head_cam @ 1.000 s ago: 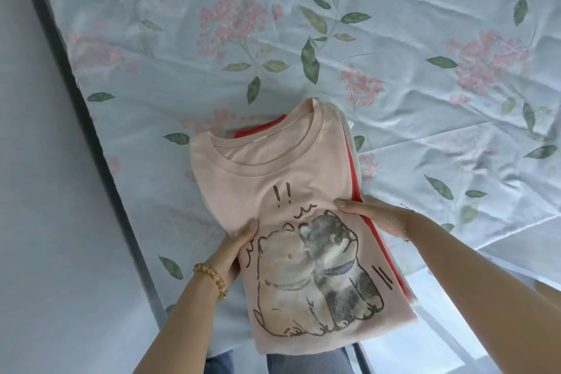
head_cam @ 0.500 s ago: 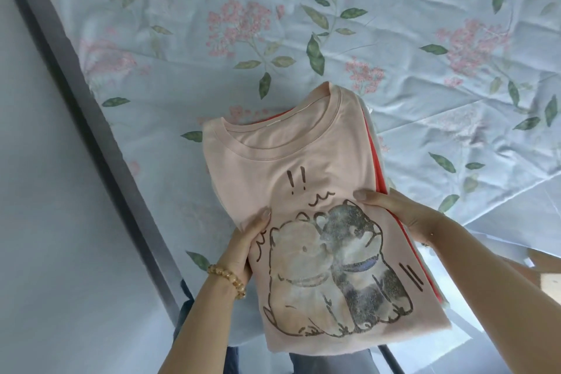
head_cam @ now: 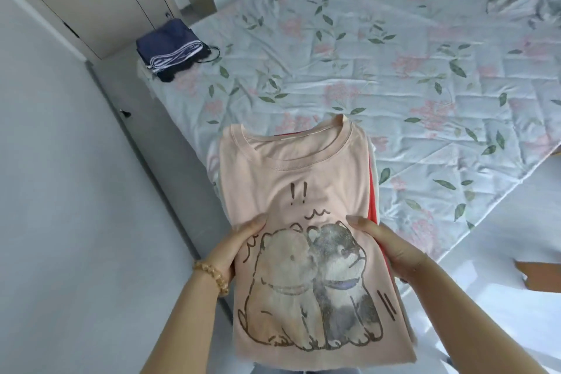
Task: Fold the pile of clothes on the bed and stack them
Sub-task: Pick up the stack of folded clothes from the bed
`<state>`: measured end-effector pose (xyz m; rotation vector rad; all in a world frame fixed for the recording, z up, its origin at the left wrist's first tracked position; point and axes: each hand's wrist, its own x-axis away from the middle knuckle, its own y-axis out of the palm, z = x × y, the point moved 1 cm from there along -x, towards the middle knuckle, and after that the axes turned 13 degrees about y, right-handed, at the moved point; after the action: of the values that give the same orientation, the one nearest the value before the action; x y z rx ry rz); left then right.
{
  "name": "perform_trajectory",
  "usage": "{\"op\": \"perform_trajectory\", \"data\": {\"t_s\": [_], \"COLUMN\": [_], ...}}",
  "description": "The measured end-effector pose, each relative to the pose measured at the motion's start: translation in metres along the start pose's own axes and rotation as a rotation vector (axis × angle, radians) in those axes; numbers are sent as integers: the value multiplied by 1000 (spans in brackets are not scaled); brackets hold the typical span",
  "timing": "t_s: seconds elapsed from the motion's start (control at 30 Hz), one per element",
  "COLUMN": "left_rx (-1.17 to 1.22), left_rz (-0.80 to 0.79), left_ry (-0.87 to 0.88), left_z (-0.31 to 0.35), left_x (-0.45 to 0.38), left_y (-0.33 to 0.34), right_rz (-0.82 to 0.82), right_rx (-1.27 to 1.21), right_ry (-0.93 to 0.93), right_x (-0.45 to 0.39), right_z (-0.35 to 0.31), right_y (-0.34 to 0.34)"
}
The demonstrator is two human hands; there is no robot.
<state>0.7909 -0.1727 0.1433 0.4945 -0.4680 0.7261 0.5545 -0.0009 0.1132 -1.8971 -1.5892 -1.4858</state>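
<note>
Both hands clamp a stack of folded clothes from its two sides; the left hand [head_cam: 239, 247] has its thumb laid on top of the pink T-shirt [head_cam: 303, 222] with the fingers hidden beneath, and the right hand [head_cam: 385, 244] mirrors it on the opposite edge, thumb on top, fingers under; so each hand pinches the stack between thumb and fingers. The T-shirt with its two printed dogs is the top layer; just under it, beyond the right thumb, a red garment [head_cam: 372, 191] and a pale one show as thin edges. The stack looks lifted, its near end over the floor [head_cam: 60, 222] and its collar end reaching out over the floral bedsheet [head_cam: 394, 85]; whether any part rests on the bed cannot be told.

The grip sits at mid-length, so both ends hang unsupported; I judge the collar end beyond the thumbs may droop and the folds slide open. The lower layers are held only by friction; a loosened pinch, or a tilt toward the floor side, could let the red piece slip out on the right. Far beyond the left hand, a folded navy garment [head_cam: 170, 48] lies at the bed's corner; setting the stack down carelessly there could topple or skew either stack.
</note>
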Motion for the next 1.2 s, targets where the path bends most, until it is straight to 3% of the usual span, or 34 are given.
{"op": "perform_trajectory", "data": {"t_s": [0.17,0.4,0.87,1.2], "left_rx": [-59,-83,-162,-366], "left_rz": [43,88,-45,-183], "left_ry": [29,84,43,-33], "left_z": [36,92,260,370], "left_x": [35,14,-171,-334], "left_y": [-34,-89,-295,-351], "right_rz": [-5,-29,31,32], "right_rx": [69,78,-70,-291], "right_ry": [-77,-113,-137,-184], "right_x": [7,-32,-199,-307], "right_z": [-17,-78,-263,-367], "right_y": [51,98,216,220]}}
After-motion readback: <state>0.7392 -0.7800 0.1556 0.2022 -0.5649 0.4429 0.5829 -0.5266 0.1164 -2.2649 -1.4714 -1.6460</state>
